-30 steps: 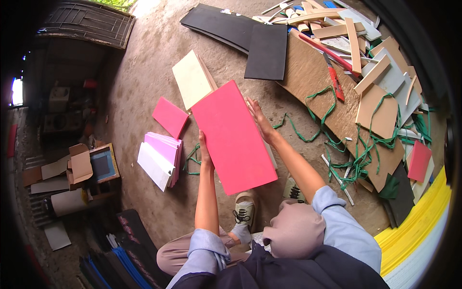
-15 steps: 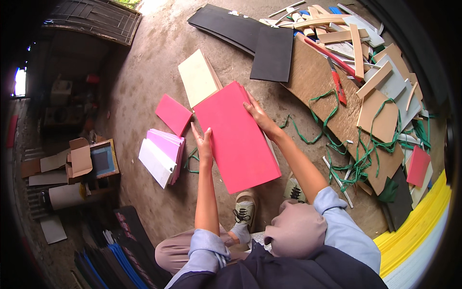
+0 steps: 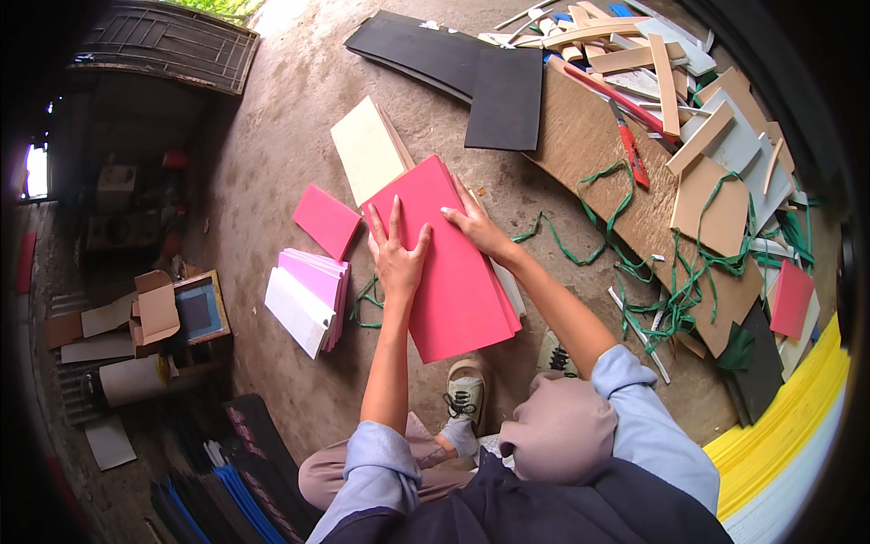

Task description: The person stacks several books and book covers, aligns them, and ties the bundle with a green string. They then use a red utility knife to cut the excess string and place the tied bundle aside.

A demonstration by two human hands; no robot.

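Observation:
A stack of red sheets (image 3: 444,281), looking like foam board, lies tilted in front of me, its layers slightly fanned at the right edge. My left hand (image 3: 396,263) rests on its left side, fingers spread flat over the top sheet. Along the right edge my right hand (image 3: 480,228) grips the stack, thumb on top and fingers along the side. A cream stack (image 3: 370,150) sits just beyond, partly covered by the red one. To the left are a smaller red block (image 3: 326,220) and a fanned pile of white and pink sheets (image 3: 308,299).
Black sheets (image 3: 503,100) lie at the far side. On the right, a brown board (image 3: 580,136) carries a red cutter knife (image 3: 632,154), tangled green ribbon (image 3: 680,308) and offcuts. Yellow sheets (image 3: 779,408) are stacked at right; cardboard boxes (image 3: 156,313) stand left.
My left hand has moved from the stack's left edge onto its top, fingers spread. The right hand's thumb has come further over the top sheet. The stack has shifted slightly.

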